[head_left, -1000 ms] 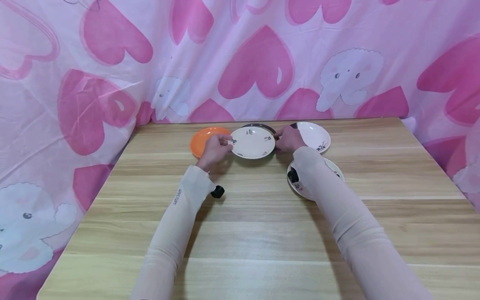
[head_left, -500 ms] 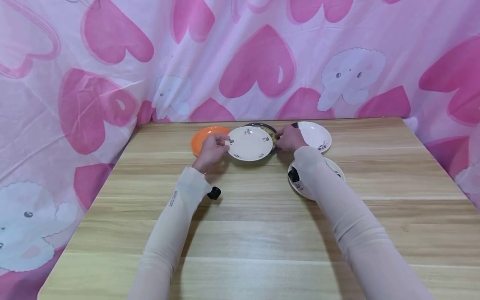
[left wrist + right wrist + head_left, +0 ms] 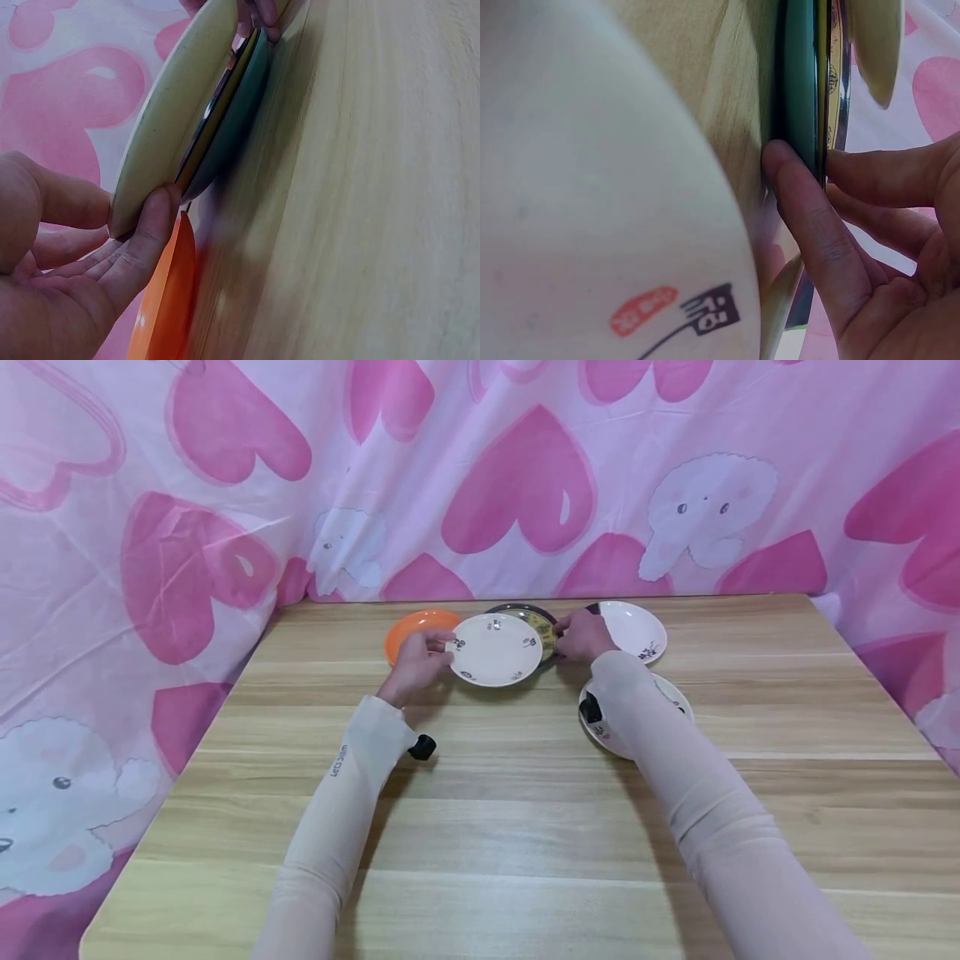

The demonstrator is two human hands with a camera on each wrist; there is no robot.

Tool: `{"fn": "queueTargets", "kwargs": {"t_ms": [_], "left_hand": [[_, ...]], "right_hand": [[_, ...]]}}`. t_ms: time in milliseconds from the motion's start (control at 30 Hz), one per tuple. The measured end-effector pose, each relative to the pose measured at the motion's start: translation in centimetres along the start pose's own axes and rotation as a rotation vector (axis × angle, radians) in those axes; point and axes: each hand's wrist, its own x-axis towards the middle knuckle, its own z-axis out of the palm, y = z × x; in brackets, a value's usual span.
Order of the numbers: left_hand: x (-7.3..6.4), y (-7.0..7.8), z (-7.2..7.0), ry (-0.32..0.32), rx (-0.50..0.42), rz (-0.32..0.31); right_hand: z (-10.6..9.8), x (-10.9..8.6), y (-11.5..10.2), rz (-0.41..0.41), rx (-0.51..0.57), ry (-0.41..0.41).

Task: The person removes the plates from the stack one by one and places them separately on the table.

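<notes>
My left hand [image 3: 441,648] pinches the left rim of a small white plate [image 3: 497,650] with dark markings and holds it just above a dark plate [image 3: 537,617] with a yellowish face. In the left wrist view the left hand [image 3: 135,211] has its thumb and a finger on the white plate [image 3: 176,112], which is tilted off the dark plate [image 3: 236,124]. My right hand [image 3: 562,635] grips the dark plate's right rim. The right wrist view shows the right hand [image 3: 806,161] with fingers on both sides of the dark plate [image 3: 802,82].
An orange plate [image 3: 412,628] lies left of the stack, close to my left hand. A white plate [image 3: 637,628] sits at the back right. Another white plate [image 3: 671,697] lies partly under my right forearm. A pink heart-print cloth [image 3: 480,477] hangs behind the wooden table [image 3: 510,827].
The white plate has shifted left in my left hand, uncovering more of the dark plate beneath. My right hand has stayed on the dark plate's rim.
</notes>
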Motion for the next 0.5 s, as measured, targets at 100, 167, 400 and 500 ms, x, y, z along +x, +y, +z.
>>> {"fn": "queueTargets", "kwargs": {"t_ms": [100,167,400,500], "left_hand": [[-0.1,-0.2,-0.2,-0.003,0.009,0.010],[-0.3,-0.2,-0.4,-0.009,0.012,0.009],[-0.6,-0.7,-1.0,-0.023,0.023,-0.001],[-0.7,-0.8,-1.2,-0.023,0.028,0.003]], "right_hand": [[0.0,-0.1,0.0,-0.002,-0.006,-0.005],[-0.1,-0.1,0.0,-0.004,-0.015,-0.008],[0.0,0.1,0.1,0.002,-0.002,0.001],[0.0,0.2,0.2,0.007,0.011,0.005]]}}
